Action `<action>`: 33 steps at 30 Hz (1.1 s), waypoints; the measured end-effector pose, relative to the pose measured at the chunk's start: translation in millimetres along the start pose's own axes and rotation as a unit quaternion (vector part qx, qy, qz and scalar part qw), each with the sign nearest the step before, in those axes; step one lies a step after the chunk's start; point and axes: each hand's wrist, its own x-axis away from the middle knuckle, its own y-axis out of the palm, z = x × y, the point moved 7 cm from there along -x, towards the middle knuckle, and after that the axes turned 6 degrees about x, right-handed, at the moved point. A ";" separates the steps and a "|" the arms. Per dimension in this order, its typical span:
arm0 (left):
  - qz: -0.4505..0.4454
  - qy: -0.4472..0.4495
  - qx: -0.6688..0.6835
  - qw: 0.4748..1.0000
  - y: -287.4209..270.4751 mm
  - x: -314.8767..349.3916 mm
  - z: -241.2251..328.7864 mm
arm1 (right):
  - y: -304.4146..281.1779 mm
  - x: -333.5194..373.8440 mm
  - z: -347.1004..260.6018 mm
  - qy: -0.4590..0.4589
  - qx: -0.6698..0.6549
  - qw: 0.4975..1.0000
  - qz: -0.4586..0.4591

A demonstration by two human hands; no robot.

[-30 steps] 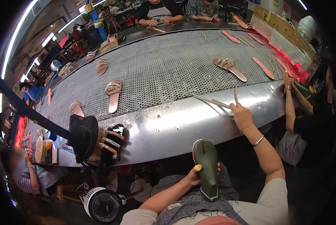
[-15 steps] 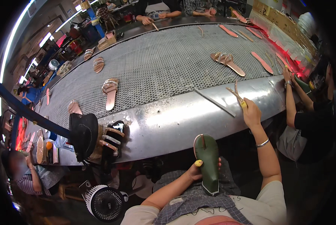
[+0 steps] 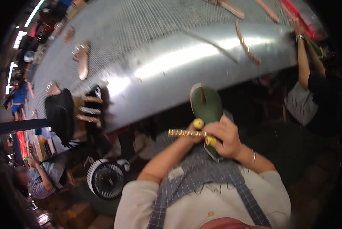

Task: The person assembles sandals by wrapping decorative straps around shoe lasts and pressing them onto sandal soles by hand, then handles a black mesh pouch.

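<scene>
A green shoe last (image 3: 208,107), with a pale sole edge at its toe and a thin brown strip on top, is held upright over my lap. My left hand (image 3: 196,131) is closed round it from the left, a yellow cover on its thumb. Across the last's lower part, my right hand (image 3: 227,137) pinches a gold beaded sandal strap (image 3: 180,133) that points left past my left hand. Yellow wrapping also shows on a right-hand digit. A second gold strap (image 3: 245,45) lies on the metal table edge, beside a thin grey metal rod (image 3: 213,45).
The metal table (image 3: 152,72) has a mesh top with sandals (image 3: 83,63) on it. A stand with strap samples (image 3: 90,110) is at its left edge. A round fan (image 3: 106,178) stands low at left. Co-workers sit at right (image 3: 306,68) and far left (image 3: 41,177).
My right hand has come down from the table edge to the last, bringing one strap. The other strap now lies on the metal. The view has tilted downward.
</scene>
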 end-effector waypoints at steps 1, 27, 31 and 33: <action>-0.061 -0.003 -0.031 0.998 25.3 -0.5 4.9 | 2.7 1.5 -2.7 0.016 -0.011 1.000 0.004; 0.085 0.098 -0.310 0.942 108.2 106.6 58.6 | -3.7 -6.0 10.8 0.180 -0.141 0.951 -0.207; 0.149 0.242 -0.329 0.901 93.6 90.7 78.3 | -31.5 5.1 55.2 0.324 -0.221 0.912 -0.117; 0.160 0.262 -0.290 0.906 87.1 79.2 82.9 | -40.1 9.6 83.1 0.354 -0.303 0.884 -0.041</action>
